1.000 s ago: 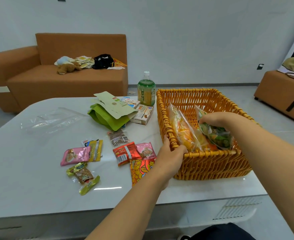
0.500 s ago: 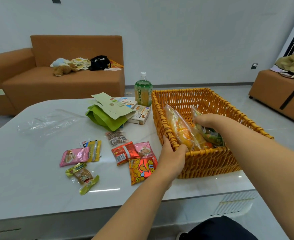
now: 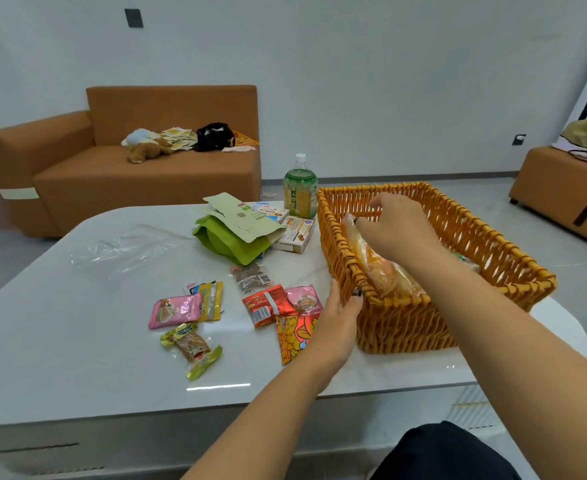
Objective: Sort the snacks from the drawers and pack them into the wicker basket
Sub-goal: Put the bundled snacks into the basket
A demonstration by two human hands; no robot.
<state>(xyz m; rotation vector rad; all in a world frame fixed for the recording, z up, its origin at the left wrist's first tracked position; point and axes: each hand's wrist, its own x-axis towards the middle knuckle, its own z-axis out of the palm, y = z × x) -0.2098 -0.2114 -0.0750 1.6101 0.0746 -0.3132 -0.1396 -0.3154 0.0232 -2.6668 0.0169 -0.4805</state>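
While the right hand (image 3: pixel 394 225) reaches down into the wicker basket (image 3: pixel 472 244), its fingers curl over the top edge of a clear orange snack bag (image 3: pixel 377 263) standing on edge inside. That bag leans against the basket's left wall, its long axis running along that wall from the near corner toward the far one, the upper end under the fingertips. The right hand seems to pinch it, though the thumb is hidden, so the grip cannot be told for certain. Behind the right forearm a sliver of a green packet (image 3: pixel 467 261) shows deeper in the basket.

At the basket's near left corner the left hand (image 3: pixel 340 317) holds the rim, thumb hooked over the top and the fingers out of sight on the outer wall. The basket sits at the right end of the white table (image 3: pixel 60 341), its long axis running away from the person.

Just beneath the left wrist lies a yellow and red snack bag (image 3: pixel 294 336), and beside it, further from those fingers, a red packet (image 3: pixel 264 304), a pink packet (image 3: pixel 304 299) and a brown one (image 3: pixel 250 277). Well to the left lie a pink pouch (image 3: pixel 174 310), yellow sachets (image 3: pixel 210 299) and a green-ended wrapped snack (image 3: pixel 191 348). Beyond them are a green bag (image 3: pixel 229 242), small boxes (image 3: pixel 294 233) and a green bottle (image 3: pixel 299 192) just beside the basket's far left corner.
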